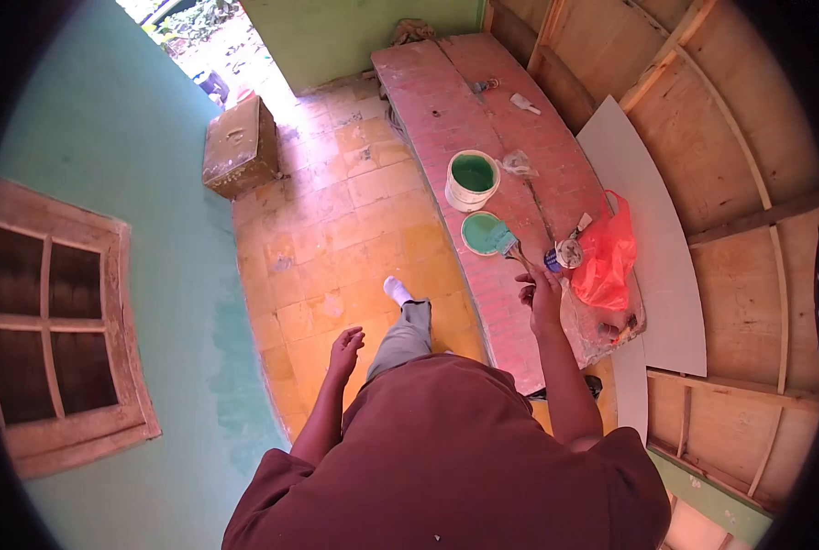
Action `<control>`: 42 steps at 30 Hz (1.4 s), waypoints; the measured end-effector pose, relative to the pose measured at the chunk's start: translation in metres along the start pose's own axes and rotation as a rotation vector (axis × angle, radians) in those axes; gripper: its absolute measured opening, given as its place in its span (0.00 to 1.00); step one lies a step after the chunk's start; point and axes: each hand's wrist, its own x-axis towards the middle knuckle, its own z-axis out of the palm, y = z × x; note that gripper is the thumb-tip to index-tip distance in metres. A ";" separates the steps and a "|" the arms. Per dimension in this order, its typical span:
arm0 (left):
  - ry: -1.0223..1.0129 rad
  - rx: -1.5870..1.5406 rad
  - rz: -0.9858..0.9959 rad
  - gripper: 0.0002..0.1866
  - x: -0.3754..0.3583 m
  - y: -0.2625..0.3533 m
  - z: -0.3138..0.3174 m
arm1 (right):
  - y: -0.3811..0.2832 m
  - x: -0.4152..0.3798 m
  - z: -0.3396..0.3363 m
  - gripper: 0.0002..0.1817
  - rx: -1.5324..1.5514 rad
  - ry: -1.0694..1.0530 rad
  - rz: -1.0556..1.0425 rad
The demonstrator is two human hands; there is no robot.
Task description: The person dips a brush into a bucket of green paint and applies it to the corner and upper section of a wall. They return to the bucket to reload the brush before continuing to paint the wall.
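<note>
Right grip (540, 295) on paintbrush (510, 246), left grip (345, 350) empty

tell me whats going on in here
A person stands beside a long reddish table. Their right hand grips a paintbrush by its handle, bristles over a lid of green paint. A paint bucket sits just beyond it. The left hand hangs free, holding nothing.

No writing, label, brand or number can be read anywhere here; the small can (568, 253) right of centre and the box (239, 147) at upper left show nothing legible
</note>
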 end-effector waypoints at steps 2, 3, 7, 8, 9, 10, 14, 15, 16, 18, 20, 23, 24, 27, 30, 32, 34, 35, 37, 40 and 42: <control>-0.001 0.005 -0.011 0.21 0.032 0.017 -0.001 | -0.008 0.034 0.015 0.08 -0.017 0.040 -0.003; -0.005 0.007 -0.015 0.21 0.050 0.026 -0.002 | -0.010 0.052 0.021 0.09 -0.021 0.066 -0.006; -0.047 0.031 -0.027 0.21 0.113 0.080 -0.008 | -0.027 0.115 0.051 0.13 -0.058 0.160 0.008; -0.047 0.034 -0.033 0.21 0.128 0.096 -0.009 | -0.030 0.133 0.058 0.13 -0.059 0.163 0.014; -0.054 0.028 0.023 0.20 0.140 0.116 -0.009 | -0.032 0.151 0.065 0.15 -0.146 0.188 0.003; -0.061 0.023 0.077 0.19 0.154 0.132 -0.010 | -0.033 0.171 0.070 0.16 -0.234 0.213 -0.007; -0.056 0.057 0.114 0.19 0.202 0.169 -0.028 | -0.011 0.255 0.080 0.18 -0.306 0.201 0.091; -0.069 0.105 0.061 0.20 0.211 0.171 -0.035 | -0.010 0.269 0.085 0.18 -0.360 0.171 0.111; -0.044 0.088 0.059 0.20 0.209 0.187 -0.034 | -0.009 0.283 0.091 0.18 -0.411 0.140 0.129; -0.015 0.080 0.043 0.19 0.210 0.212 -0.036 | 0.000 0.314 0.100 0.17 -0.477 0.138 0.180; 0.001 0.122 0.018 0.19 0.210 0.217 -0.040 | 0.016 0.349 0.104 0.17 -0.550 0.128 0.235; 0.098 0.140 -0.134 0.19 0.205 0.225 -0.038 | 0.052 0.407 0.106 0.16 -0.608 0.076 0.381; 0.110 0.139 -0.154 0.20 0.202 0.227 -0.036 | 0.061 0.420 0.106 0.16 -0.601 0.089 0.429; 0.119 0.157 -0.244 0.20 0.196 0.235 -0.027 | 0.076 0.450 0.113 0.16 -0.596 0.094 0.508; 0.124 0.199 -0.300 0.19 0.192 0.245 -0.017 | 0.099 0.473 0.116 0.15 -0.579 0.095 0.543; 0.144 0.214 -0.323 0.19 0.192 0.246 -0.011 | 0.114 0.490 0.117 0.15 -0.561 0.097 0.560; 0.161 0.210 -0.353 0.18 0.191 0.249 -0.004 | 0.122 0.503 0.121 0.15 -0.551 0.122 0.567; 0.177 0.200 -0.366 0.18 0.189 0.250 0.000 | 0.124 0.508 0.122 0.15 -0.556 0.116 0.581; 0.184 0.200 -0.387 0.18 0.183 0.250 0.005 | 0.130 0.516 0.124 0.15 -0.602 0.080 0.578; 0.170 0.184 -0.449 0.18 0.178 0.251 0.012 | 0.132 0.524 0.128 0.14 -0.608 0.109 0.612; 0.166 0.193 -0.442 0.18 0.180 0.252 0.016 | 0.131 0.531 0.128 0.15 -0.623 0.098 0.616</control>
